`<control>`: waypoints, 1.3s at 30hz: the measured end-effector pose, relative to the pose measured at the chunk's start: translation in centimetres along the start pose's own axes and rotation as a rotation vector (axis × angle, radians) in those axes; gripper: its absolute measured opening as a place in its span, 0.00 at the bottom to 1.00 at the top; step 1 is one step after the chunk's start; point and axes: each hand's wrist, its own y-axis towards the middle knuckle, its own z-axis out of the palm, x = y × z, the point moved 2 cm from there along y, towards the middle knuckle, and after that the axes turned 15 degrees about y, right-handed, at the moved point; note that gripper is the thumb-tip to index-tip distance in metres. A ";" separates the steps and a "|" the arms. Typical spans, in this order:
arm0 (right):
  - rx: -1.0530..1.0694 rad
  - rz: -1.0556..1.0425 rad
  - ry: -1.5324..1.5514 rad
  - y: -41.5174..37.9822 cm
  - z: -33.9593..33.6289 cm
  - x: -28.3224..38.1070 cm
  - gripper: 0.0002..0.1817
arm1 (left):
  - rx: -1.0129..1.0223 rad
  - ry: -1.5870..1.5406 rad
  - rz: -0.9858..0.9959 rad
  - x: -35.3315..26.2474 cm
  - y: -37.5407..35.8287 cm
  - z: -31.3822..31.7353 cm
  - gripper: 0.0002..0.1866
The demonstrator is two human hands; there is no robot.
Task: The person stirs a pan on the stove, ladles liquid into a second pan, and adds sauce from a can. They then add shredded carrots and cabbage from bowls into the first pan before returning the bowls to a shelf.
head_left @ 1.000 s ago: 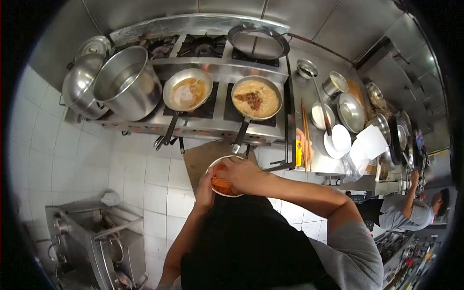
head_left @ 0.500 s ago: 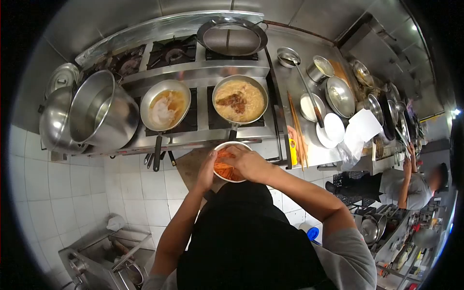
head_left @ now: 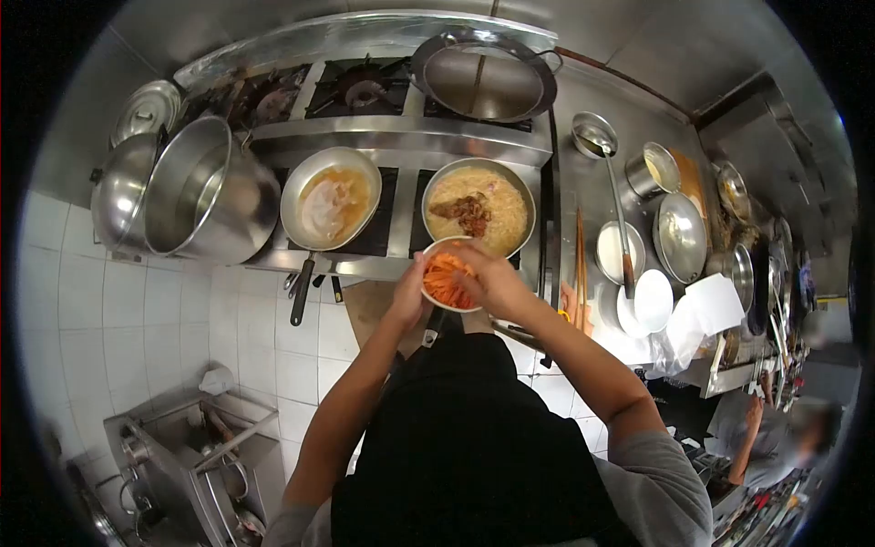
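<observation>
My left hand [head_left: 409, 294] grips the side of a small white bowl [head_left: 453, 310] in front of my apron, at the stove's front edge. Orange carrot strips [head_left: 444, 276] fill the bowl. From the other side my right hand [head_left: 499, 281] reaches over the rim, its fingers curled into the carrot strips; the fingertips are partly hidden. Just beyond the bowl a frying pan [head_left: 532, 219] sits on a burner, holding a pale, shredded-looking mixture [head_left: 497, 196] with a brown heap on top. To its left another frying pan [head_left: 292, 196] contains yellowish liquid and a whitish mass.
A large steel pot [head_left: 260, 214] stands at the stove's left end. A wide black pan [head_left: 547, 87] rests on the back burners. On the right counter are a ladle [head_left: 620, 219], white bowls [head_left: 653, 301], chopsticks [head_left: 581, 246] and steel containers. Another person [head_left: 775, 438] stands far right.
The view has shifted, moving the stove and counter in the picture. The bowl now overlaps the right pan's near edge in view, and my right fingers reach deeper among the carrot strips.
</observation>
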 end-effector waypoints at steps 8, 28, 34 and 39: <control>-0.174 0.221 0.522 3.9 -4.6 -3.3 0.20 | -0.039 0.043 0.083 -1.5 3.8 0.2 0.34; -0.239 0.301 -0.202 6.0 -0.1 -20.7 0.22 | -0.285 -0.005 0.168 1.3 -5.1 -11.3 0.32; -0.251 0.410 -0.273 3.4 -3.9 -19.8 0.16 | -0.278 -0.141 0.119 1.1 -7.1 -10.9 0.35; -0.168 0.352 -0.163 2.9 -5.0 -18.7 0.16 | -0.295 -0.132 0.121 0.5 -7.8 -9.6 0.35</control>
